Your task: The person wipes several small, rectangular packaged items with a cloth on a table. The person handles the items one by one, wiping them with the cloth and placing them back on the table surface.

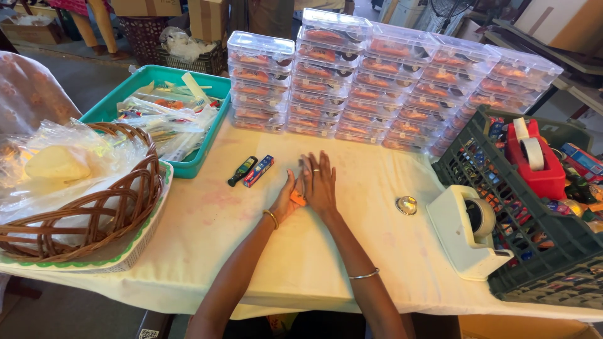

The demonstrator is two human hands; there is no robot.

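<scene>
a packing workshop: stacked clear boxes (pixel 389 81), tape dispensers (pixel 468 229), cardboard cartons (pixel 207 17) around the table (pixel 301 251).

Soft, even daylight fell from beyond the grip; shadows were faint, focus sharp, with wide-angle bending at the edges.
</scene>
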